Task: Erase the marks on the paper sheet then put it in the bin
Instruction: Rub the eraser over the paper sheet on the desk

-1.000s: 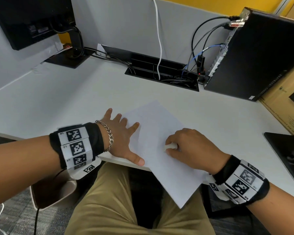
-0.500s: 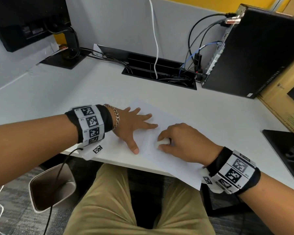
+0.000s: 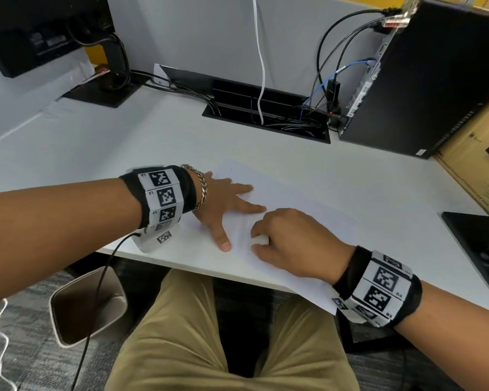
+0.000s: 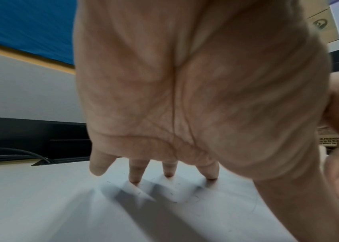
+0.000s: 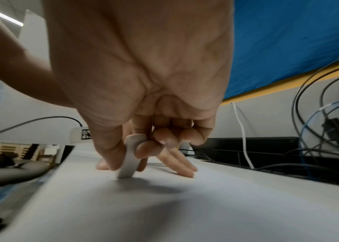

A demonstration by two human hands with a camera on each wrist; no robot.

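We are working through the erasing step, with the paper sheet [image 3: 288, 210] lying flat on the white counter [image 3: 124, 142] and its near corner overhanging the counter's front edge above our lap. Our left hand [image 3: 223, 201] is resting on the left part of the sheet, fingers straight and spread, fingertips [image 4: 134, 179] pressing down to keep the sheet from sliding. Our right hand [image 3: 291, 244] is sitting just right of the left hand on the same sheet, pinching a small white eraser [image 5: 130, 157] between thumb and curled fingers, with the eraser's lower end touching the paper. Small dark specks are lying on the sheet near the left fingertips in the left wrist view; we cannot tell whether they are eraser crumbs or leftover marks. In the head view only faint traces are showing on the sheet near the eraser, so we are judging the erasing as well under way but not confirmed complete. The bin [image 3: 88, 306] is standing on the floor below and to the left of the sheet, open, and the sheet is not yet in it. Finishing the rubbing, setting the eraser aside, and carrying the sheet down to the bin are remaining.
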